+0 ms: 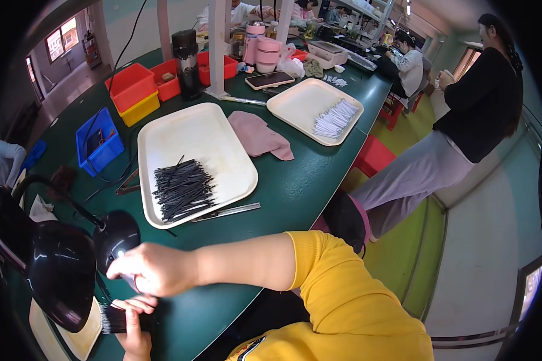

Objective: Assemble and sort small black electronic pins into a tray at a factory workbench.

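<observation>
Low at the left, my left hand [136, 334] is closed round a bundle of thin black sticks [113, 319], whose pale tips point left. My right hand [159, 269] hovers just above it, blurred and with fingers curled in; a whitish bit shows under the fingers, too smeared to name. Both hands are close to the black desk lamp [60, 271], which hides part of the table there. Ahead of them, a cream tray [223, 135] carries a loose pile of similar black sticks [183, 189]. A metal ruler-like strip [227, 212] lies along its near edge.
A second cream tray [295, 99] bears white sticks [336, 118]; a pinkish cloth [259, 133] lies between the trays. Blue [99, 141], red [131, 86] and yellow [140, 110] bins line the far left. A person [482, 90] stands at right; others sit farther back.
</observation>
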`<state>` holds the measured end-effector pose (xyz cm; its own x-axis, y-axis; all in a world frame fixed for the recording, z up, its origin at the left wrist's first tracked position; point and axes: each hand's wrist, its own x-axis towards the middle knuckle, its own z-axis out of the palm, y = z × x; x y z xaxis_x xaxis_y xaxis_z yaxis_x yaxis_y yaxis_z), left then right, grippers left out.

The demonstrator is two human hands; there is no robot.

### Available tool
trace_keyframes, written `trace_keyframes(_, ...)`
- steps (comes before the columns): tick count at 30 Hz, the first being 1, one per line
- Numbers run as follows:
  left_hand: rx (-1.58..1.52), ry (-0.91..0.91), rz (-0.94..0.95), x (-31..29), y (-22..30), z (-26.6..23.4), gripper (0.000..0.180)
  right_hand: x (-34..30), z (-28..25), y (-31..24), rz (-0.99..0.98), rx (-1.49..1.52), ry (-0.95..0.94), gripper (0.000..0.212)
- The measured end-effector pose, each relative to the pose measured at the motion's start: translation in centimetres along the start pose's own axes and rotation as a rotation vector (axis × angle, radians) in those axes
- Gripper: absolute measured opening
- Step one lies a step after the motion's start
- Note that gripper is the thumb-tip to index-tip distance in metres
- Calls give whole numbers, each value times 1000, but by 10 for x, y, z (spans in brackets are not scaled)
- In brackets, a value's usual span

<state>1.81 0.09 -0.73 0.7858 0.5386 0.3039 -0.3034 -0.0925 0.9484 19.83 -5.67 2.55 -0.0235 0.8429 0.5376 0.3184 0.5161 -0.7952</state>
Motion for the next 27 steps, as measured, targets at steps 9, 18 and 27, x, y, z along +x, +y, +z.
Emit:
trace_keyframes(9, -207, 128, -516, -21, 18, -7, 36, -7, 43, 24, 69, 183, -85, 27)
trace_keyframes(18, -386, 230, -580, -10, 30, -3, 6, -12, 21, 3, 199, 496, -7, 18)
trace_keyframes(27, -573, 160, -514, -14, 16, -16, 11, -8, 12, 3, 296, 374, 28, 21)
